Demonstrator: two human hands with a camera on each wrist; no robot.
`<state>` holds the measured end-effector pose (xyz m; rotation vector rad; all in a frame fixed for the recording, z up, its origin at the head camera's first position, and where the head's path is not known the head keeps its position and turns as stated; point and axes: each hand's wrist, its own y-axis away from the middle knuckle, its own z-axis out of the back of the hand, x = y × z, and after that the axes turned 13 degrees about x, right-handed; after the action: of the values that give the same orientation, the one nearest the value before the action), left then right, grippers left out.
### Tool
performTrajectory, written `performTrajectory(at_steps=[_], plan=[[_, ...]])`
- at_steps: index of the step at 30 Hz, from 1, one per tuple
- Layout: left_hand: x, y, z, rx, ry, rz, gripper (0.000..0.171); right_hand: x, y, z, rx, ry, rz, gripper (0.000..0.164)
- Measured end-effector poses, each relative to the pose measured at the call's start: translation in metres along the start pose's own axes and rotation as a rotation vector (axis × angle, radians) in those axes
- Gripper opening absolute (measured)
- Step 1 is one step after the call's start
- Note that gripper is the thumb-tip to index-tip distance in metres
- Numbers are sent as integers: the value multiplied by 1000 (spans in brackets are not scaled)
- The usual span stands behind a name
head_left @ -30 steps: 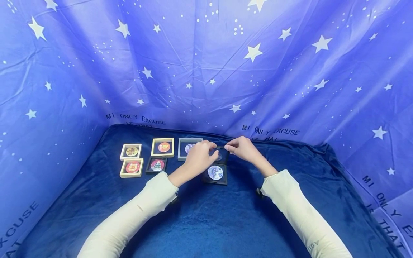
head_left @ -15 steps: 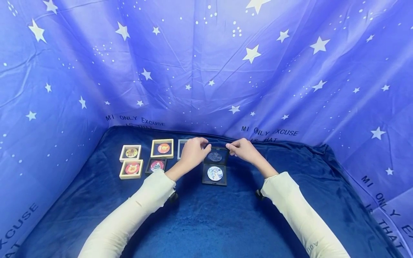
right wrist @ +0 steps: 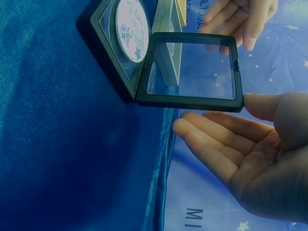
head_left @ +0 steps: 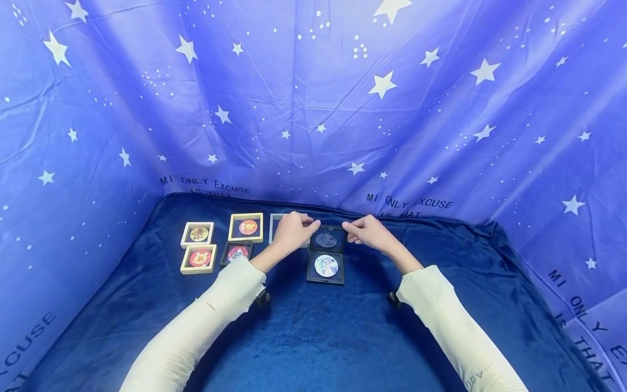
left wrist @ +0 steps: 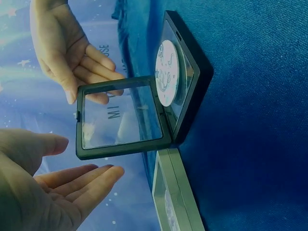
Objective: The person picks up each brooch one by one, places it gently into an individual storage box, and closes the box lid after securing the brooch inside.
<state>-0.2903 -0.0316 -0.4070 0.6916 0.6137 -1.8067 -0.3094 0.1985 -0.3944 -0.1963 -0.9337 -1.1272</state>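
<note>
A black square display case stands unfolded between my hands. Its base [head_left: 311, 277] lies on the cloth, bearing a round white-and-blue printed disc [head_left: 326, 265]. The clear-windowed lid [left wrist: 120, 154] stands raised on its hinge. My left hand [head_left: 291, 235] is left of the lid, thumb and fingers spread and relaxed; a gap shows between its thumb and the lid in the left wrist view. On the other side, my right hand [head_left: 369, 235] has its thumb tip at the lid's upper corner in the right wrist view, its fingers extended below and behind, not curled round it.
Left of the case is a grey frame [left wrist: 185, 192], partly hidden by my left hand. Farther left are a yellow frame [head_left: 261, 226], a black frame [head_left: 224, 255] and two cream frames [head_left: 183, 237], holding round discs. A starry curtain [head_left: 313, 98] rises behind the dark blue cloth [head_left: 313, 337].
My left hand has moved left off the lid, uncovering its window and covering more of the grey frame. My right hand has stayed nearly in place by the lid's corner.
</note>
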Motion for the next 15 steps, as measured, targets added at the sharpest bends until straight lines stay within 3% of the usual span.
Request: performTrajectory(at_steps=[4, 9, 15], plan=[[3, -3, 1, 42, -15, 9, 33, -1, 0, 1, 27, -43, -11, 52], [4, -4, 3, 110, 12, 39, 58, -1, -1, 0, 60, -76, -24, 56], [1, -6, 4, 134, 18, 52, 62, -3, -2, 0, 85, -99, -36, 57]])
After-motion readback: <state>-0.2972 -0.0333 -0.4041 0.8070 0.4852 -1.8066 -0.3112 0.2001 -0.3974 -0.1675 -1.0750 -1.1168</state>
